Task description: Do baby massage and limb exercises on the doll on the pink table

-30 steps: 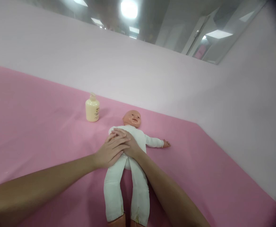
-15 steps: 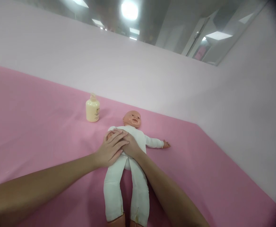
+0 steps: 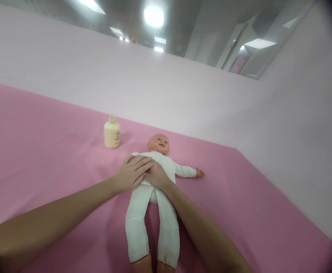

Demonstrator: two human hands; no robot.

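Observation:
A baby doll (image 3: 166, 165) in white clothing lies on its back on a pink mat, one arm stretched out to the right. My left hand (image 3: 134, 172) comes from the left, its fingers laid across the back of my right hand (image 3: 157, 174). Both hands are at the doll's chest, on its left side in the picture. They appear closed round the doll's other arm, which is almost wholly covered. The fingers of my right hand are mostly hidden beneath my left.
A cream-coloured pump bottle (image 3: 111, 133) stands upright left of the doll's head. The pink mat (image 3: 225, 197) meets a pale wall (image 3: 166, 94) behind and on the right. Higher up, a reflective pane (image 3: 177, 26) shows ceiling lights.
My left hand has shifted slightly up over my right hand, covering the bit of the doll's hand that showed between them. The doll and bottle stay in place; the view has tilted slightly.

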